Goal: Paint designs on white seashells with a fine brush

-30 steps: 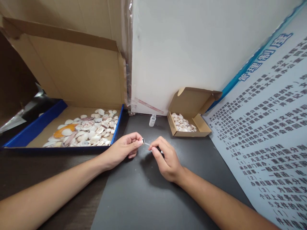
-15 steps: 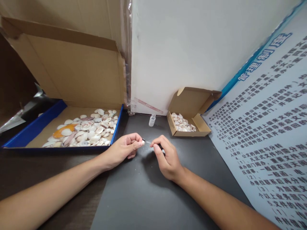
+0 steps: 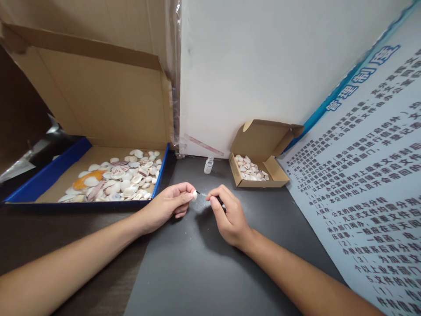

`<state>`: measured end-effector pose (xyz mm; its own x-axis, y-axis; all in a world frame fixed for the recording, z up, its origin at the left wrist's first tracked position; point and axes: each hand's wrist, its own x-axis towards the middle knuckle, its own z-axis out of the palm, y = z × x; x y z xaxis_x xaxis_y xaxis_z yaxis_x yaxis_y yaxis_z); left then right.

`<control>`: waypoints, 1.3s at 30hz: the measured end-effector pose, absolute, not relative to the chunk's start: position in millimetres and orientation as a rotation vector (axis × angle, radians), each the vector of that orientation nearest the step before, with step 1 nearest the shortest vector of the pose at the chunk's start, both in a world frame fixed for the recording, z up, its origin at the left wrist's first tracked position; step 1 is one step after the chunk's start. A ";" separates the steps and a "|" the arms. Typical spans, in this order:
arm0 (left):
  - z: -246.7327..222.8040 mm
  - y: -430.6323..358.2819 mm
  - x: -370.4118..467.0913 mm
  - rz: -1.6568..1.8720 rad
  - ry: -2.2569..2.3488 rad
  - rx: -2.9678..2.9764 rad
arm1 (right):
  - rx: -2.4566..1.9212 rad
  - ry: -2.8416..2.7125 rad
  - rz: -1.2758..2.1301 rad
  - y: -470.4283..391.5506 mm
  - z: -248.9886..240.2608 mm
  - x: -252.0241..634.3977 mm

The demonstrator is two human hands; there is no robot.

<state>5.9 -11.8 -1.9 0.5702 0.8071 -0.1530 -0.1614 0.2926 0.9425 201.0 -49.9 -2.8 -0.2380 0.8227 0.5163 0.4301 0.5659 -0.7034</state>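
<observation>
My left hand is closed, pinching a small white seashell between thumb and index finger. My right hand is closed around the dark handle of a small brush. The brush's thin stem points left, and its dark tip meets the shell or lies just in front of it. Most of the handle is hidden by my fingers. Behind the hands stands a small clear glass bottle without a cap, with a whitish label or coating. Fine white specks lie on the dark mat beneath the hands.
On the left is an open blue-edged cardboard box holding many shells and an orange piece. A smaller open cardboard box with shells sits back right. A white panel rises behind, and a printed board leans along the right.
The shell in my left hand has turned slightly and shows more of its white surface. The brush tip has shifted a little with it. The boxes and bottle stay put.
</observation>
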 end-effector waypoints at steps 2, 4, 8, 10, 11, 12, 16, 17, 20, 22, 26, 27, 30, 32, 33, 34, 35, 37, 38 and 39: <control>-1.7 -11.6 5.7 0.723 0.717 1.073 | -0.997 -1.872 0.538 -49.8 -2.6 201.1; -1.0 -11.5 5.9 0.720 0.719 1.058 | -0.975 -1.886 0.548 -50.3 -2.1 201.5; 1.2 -12.1 6.6 0.727 0.716 1.032 | -0.951 -1.914 0.574 -51.6 -0.9 202.1; 2.5 -12.9 6.7 0.731 0.714 1.019 | -0.943 -1.917 0.585 -51.7 -0.7 202.2; 3.2 -13.3 6.7 0.732 0.714 1.012 | -0.940 -1.915 0.590 -51.5 -0.7 202.2; 3.7 -13.6 6.7 0.734 0.716 1.006 | -0.937 -1.911 0.594 -51.3 -0.8 202.2; 4.6 -13.6 6.8 0.742 0.710 1.002 | -0.928 -1.881 0.586 -51.3 -2.1 202.6; 4.5 -13.4 6.8 0.743 0.706 1.003 | -0.924 -1.872 0.581 -51.6 -2.3 202.8; 3.7 -12.7 6.8 0.744 0.699 1.000 | -0.915 -1.881 0.583 -52.9 -2.3 202.9; 3.3 -12.6 6.7 0.741 0.699 0.997 | -0.939 -1.900 0.593 -53.6 -1.7 202.8; 3.3 -13.2 6.6 0.729 0.704 0.988 | -0.971 -1.897 0.598 -53.8 -0.5 202.6; 3.6 -13.5 6.7 0.727 0.709 0.987 | -0.957 -1.896 0.598 -53.9 -0.4 202.7; 5.1 -14.4 7.3 0.730 0.732 0.986 | -0.909 -1.910 0.604 -54.1 -0.5 203.0; 6.3 -14.8 7.7 0.731 0.739 0.985 | -0.905 -1.927 0.617 -54.1 -0.8 203.1; 6.8 -14.9 7.8 0.732 0.741 0.983 | -0.913 -1.934 0.624 -54.0 -0.9 203.1; 7.1 -14.9 7.8 0.732 0.743 0.981 | -0.926 -1.939 0.631 -53.8 -1.0 203.0; 7.2 -14.8 7.8 0.730 0.744 0.979 | -0.940 -1.942 0.637 -53.5 -1.1 203.0; 6.9 -14.4 7.5 0.729 0.743 0.980 | -0.963 -1.945 0.646 -52.9 -1.2 202.8; 6.5 -14.2 7.3 0.729 0.740 0.984 | -0.970 -1.946 0.650 -52.6 -1.2 202.7; 6.1 -13.9 7.1 0.729 0.737 0.989 | -0.975 -1.948 0.652 -52.3 -1.1 202.6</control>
<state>7.1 -13.9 6.1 0.5484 0.8103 -0.2065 -0.1982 0.3659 0.9093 202.6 -52.3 -1.1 -0.3437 0.8236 0.4512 0.3855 0.5619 -0.7319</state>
